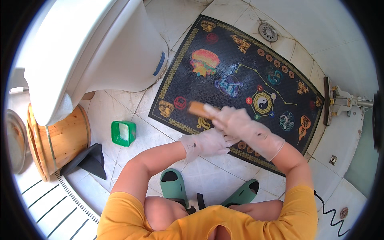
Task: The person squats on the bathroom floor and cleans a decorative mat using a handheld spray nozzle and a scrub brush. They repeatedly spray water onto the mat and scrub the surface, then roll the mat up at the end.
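Both my hands wear thin, translucent white gloves and meet above the near edge of a dark patterned floor mat (183, 81). In my right hand (235, 120) is a blurred brown object (198, 109), perhaps a brush, pointing up and left; its underside is hidden. My left hand (207, 144) lies just below the right one, its fingers apart and close to the right hand's palm side; I see nothing held in it. The mat has a wet shine around its middle. On the tiles to the left stands a small green square container (123, 133) with whitish contents.
A white toilet (126, 54) stands at upper left, beside a wooden barrel (66, 135) and a black folded sheet (90, 162). A floor squeegee or mop head (327, 101) is at the right, a round drain (268, 32) at the top. Green slippers (174, 184) are on my feet.
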### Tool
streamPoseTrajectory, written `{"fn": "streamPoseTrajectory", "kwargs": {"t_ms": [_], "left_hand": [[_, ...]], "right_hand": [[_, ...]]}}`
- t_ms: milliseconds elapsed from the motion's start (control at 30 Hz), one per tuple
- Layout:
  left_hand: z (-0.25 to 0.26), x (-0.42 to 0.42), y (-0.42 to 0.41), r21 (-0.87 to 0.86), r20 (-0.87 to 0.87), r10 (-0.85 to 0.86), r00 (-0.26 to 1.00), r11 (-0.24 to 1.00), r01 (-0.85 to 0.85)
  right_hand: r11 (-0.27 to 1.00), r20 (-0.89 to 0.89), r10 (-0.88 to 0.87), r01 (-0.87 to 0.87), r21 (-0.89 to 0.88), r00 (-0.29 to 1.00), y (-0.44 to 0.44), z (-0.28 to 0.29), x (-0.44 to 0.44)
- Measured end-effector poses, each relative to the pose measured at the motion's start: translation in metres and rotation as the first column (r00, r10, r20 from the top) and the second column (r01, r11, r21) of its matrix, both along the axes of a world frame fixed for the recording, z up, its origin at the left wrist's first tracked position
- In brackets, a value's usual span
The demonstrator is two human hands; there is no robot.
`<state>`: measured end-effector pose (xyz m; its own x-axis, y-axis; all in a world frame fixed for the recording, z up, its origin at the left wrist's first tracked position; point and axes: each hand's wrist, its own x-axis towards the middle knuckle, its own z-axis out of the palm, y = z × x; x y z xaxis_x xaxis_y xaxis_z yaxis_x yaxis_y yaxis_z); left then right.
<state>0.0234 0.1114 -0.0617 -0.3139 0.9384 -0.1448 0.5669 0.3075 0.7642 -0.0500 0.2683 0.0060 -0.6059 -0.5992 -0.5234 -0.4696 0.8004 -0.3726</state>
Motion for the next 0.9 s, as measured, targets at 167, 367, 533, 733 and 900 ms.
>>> {"fn": "streamPoseTrajectory", "kwargs": {"t_ms": [167, 367, 533, 733, 900], "left_hand": [[-0.012, -0.002, -0.001, 0.14, -0.274, -0.018, 0.961, 0.988, 0.059], [-0.01, -0.008, 0.0, 0.177, -0.265, -0.03, 0.964, 0.981, 0.079], [-0.002, -0.006, -0.006, 0.06, -0.118, -0.047, 0.992, 0.997, 0.054], [-0.004, -0.017, -0.001, 0.228, -0.177, -0.046, 0.983, 0.97, 0.087], [-0.002, -0.045, -0.027, 0.126, -0.047, -0.003, 0.999, 0.992, 0.009]], "right_hand": [[0.967, -0.153, -0.241, 0.25, 0.043, 0.958, 0.023, -0.026, -0.065], [0.89, -0.298, -0.45, 0.398, -0.221, 0.842, 0.062, -0.043, -0.113], [0.995, 0.103, 0.099, -0.098, -0.019, 0.99, -0.054, -0.01, -0.025], [0.854, -0.421, -0.503, 0.509, -0.108, 0.755, 0.036, -0.034, -0.154], [0.968, -0.064, -0.016, 0.0, -0.252, 0.998, -0.032, -0.023, -0.074]]}}
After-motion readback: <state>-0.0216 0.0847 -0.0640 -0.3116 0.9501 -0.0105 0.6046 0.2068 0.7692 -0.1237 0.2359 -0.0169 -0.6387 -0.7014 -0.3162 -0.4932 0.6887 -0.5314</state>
